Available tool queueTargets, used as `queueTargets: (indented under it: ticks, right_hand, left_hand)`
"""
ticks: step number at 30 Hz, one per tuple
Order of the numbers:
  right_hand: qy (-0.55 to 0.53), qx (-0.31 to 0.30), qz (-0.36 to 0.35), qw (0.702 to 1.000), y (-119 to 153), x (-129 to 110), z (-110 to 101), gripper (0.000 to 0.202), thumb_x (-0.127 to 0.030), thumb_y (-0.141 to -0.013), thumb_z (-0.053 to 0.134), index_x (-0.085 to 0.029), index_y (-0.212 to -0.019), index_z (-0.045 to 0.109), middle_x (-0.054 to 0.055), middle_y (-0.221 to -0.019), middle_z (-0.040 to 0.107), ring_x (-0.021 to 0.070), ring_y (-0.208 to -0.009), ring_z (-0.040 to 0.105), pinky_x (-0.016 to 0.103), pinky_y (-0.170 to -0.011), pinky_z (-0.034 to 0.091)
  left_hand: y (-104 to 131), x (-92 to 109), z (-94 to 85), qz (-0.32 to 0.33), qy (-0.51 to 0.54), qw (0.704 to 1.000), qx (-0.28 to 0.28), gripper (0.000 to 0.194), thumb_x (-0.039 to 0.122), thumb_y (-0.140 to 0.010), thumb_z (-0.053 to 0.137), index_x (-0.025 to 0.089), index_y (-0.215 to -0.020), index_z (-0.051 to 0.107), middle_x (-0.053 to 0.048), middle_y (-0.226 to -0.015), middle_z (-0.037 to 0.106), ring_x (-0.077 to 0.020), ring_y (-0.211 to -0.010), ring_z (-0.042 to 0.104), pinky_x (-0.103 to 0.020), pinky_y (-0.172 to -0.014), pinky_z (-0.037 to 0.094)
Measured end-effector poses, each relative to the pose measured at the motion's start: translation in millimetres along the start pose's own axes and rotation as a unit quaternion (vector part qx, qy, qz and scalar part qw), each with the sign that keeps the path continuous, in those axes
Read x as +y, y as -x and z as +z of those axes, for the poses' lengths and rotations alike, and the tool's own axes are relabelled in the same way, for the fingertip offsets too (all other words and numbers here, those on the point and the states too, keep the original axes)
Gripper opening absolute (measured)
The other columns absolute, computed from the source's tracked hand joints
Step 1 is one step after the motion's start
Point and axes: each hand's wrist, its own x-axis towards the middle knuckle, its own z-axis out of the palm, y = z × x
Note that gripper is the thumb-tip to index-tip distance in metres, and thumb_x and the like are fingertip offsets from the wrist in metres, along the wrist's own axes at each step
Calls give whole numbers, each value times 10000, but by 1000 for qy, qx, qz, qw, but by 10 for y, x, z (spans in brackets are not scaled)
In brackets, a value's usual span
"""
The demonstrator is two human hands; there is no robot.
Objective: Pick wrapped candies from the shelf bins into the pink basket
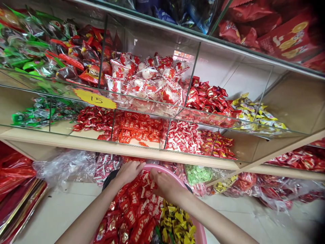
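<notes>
A pink basin (199,226) full of wrapped candies stands below the shelves, between my forearms. My left hand (130,173) is closed at its far rim, with the fingertips over the edge. Inside the far right part of the basin, my right hand (168,185) is curled down against red-and-white wrapped candies (149,195); its fingertips are partly hidden, and I cannot make out what they hold. Larger red wrapped candies (130,211) fill the left and middle, and yellow wrapped candies (177,222) lie on the near right.
Glass-divided shelves hold sorted candies, with a yellow tag (95,98) on the front glass. The lower shelf edge (83,144) runs just above my hands. Clear plastic bags (67,166) and bagged candies (199,173) lie beneath it. Red packaging (15,169) stands at the left.
</notes>
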Motion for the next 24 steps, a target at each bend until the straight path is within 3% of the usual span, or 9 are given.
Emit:
queueTargets:
  ticks: [4, 8, 15, 24]
  right_hand:
    - [3, 44, 13, 999, -79, 182, -143, 381, -141, -741, 590, -173, -1074, 408, 83, -921, 624, 204, -830, 593, 255, -630, 386]
    - [43, 62, -1, 997, -195, 225, -206, 362, -81, -744, 548, -153, -1074, 416, 125, -990, 620, 231, -913, 582, 271, -683, 394]
    - [88, 28, -31, 995, -335, 216, -72, 432, -48, -738, 519, -134, -1145, 404, 129, -974, 632, 235, -890, 600, 268, -644, 412]
    - [26, 68, -69, 995, -329, 384, 38, 446, -69, -751, 520, -156, -1174, 404, 117, -994, 612, 221, -891, 586, 272, -682, 413]
  left_hand:
    - [-3, 12, -13, -4, 10, 1000, -4, 675, 619, -841, 122, 193, -743, 637, -102, -777, 687, -248, -737, 637, -279, -592, 369]
    - [-6, 15, -3, -9, 10, 1000, -1, 659, 605, -848, 142, 192, -723, 639, -104, -780, 686, -243, -736, 635, -278, -597, 369]
    - [-5, -10, 19, -3, 0, 1000, 12, 628, 583, -858, 156, 207, -743, 645, -92, -814, 695, -238, -783, 643, -272, -601, 367]
    - [-25, -26, 46, -2, -3, 1000, 10, 630, 582, -859, 156, 205, -736, 646, -95, -801, 694, -227, -753, 643, -265, -606, 373]
